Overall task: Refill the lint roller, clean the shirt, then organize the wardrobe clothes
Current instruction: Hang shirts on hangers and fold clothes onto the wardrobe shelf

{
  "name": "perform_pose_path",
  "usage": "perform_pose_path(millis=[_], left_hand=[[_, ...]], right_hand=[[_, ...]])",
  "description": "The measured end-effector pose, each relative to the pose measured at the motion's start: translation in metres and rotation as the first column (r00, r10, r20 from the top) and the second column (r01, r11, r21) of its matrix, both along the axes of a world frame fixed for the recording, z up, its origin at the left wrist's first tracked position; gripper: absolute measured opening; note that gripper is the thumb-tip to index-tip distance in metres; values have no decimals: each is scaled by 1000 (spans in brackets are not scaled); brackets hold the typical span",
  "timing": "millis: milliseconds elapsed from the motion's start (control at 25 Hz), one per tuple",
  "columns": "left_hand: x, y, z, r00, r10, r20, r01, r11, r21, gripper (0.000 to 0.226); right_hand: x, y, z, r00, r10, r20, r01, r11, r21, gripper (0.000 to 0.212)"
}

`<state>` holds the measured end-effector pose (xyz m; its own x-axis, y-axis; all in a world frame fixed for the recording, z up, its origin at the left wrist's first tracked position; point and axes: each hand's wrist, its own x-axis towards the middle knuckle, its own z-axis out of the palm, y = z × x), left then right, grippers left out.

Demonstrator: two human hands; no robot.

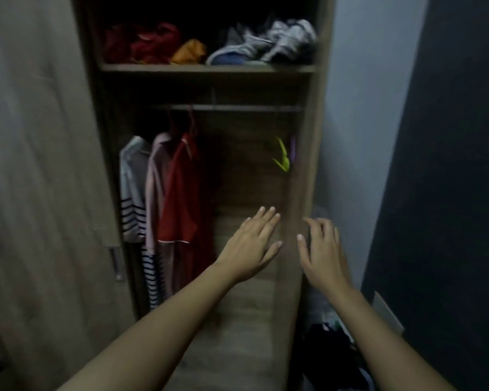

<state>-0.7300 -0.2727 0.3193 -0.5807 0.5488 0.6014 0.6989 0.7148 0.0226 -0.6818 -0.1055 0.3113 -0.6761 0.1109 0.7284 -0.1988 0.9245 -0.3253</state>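
Note:
An open wooden wardrobe (302, 170) fills the view. On its rail (237, 108) hang a striped white shirt (133, 193), a pale pink garment (156, 190) and a red shirt (181, 193), all bunched at the left. A green hanger (282, 159) hangs empty at the right. My left hand (251, 246) reaches into the bare right half with straight fingers and holds nothing. My right hand (323, 252) hovers by the wardrobe's right side panel, fingers loosely spread, empty.
The upper shelf (206, 68) carries crumpled red clothes (144, 45), an orange piece (189, 52) and a grey-white heap (268, 43). The wardrobe door (40, 165) stands open at the left. Dark clothes (331, 354) lie on the floor at the lower right, beside a dark wall.

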Motion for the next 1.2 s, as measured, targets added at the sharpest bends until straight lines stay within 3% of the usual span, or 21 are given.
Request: perform_pose_path(millis=[320, 520, 640, 840, 1040, 1200], left_hand=[[-171, -163, 103, 951, 150, -272, -143, 989, 49, 65], [-245, -234, 210, 806, 168, -568, -169, 984, 52, 60], [-277, -261, 261, 739, 165, -653, -150, 985, 80, 63], [-317, -279, 293, 764, 229, -602, -186, 973, 134, 78], [-340, -278, 323, 839, 280, -466, -167, 948, 270, 91], [-348, -262, 375, 855, 360, -373, -286, 928, 239, 112]], right_hand=[[-186, -148, 103, 984, 100, -144, -81, 988, 135, 50], [-253, -205, 208, 942, 112, -315, -47, 977, 208, 47], [-276, -223, 266, 911, 126, -393, -19, 964, 266, 55], [-302, -235, 342, 887, 142, -439, 54, 912, 406, 56], [-338, -226, 387, 956, -26, -292, 173, 853, 492, 78], [-360, -215, 391, 977, -61, -205, 173, 786, 593, 92]])
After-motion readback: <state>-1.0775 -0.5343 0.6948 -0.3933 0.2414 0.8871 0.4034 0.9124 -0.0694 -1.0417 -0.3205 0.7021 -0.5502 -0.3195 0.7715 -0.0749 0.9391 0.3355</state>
